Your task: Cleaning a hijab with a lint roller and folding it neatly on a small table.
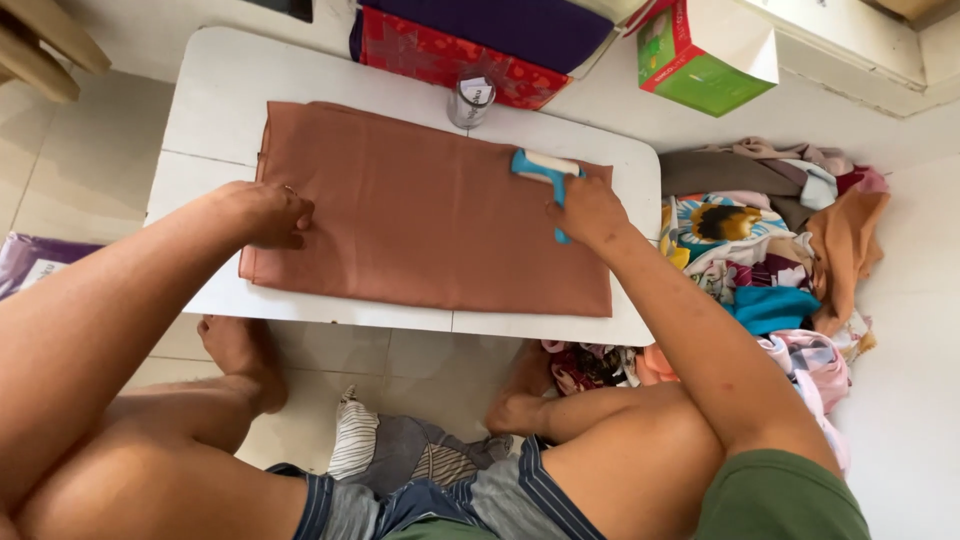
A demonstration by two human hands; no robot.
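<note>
pinning the cloth (420,215) flat with curled left hand (270,213), right hand (588,212) clamped the roller (545,172) at centre-right; even strokes away from the pinned edge would have served best.

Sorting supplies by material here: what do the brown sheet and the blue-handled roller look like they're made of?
The brown sheet looks like matte woven cloth: it lies limp and flat with soft folded edges. The roller seems smooth plastic at its blue handle, with a white, possibly paper, drum, held by the right hand.

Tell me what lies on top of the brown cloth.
On the brown cloth rest the left hand, pressing near its left edge, and a blue-handled lint roller gripped by the right hand. The white table beneath is covered where the cloth lies.
</note>
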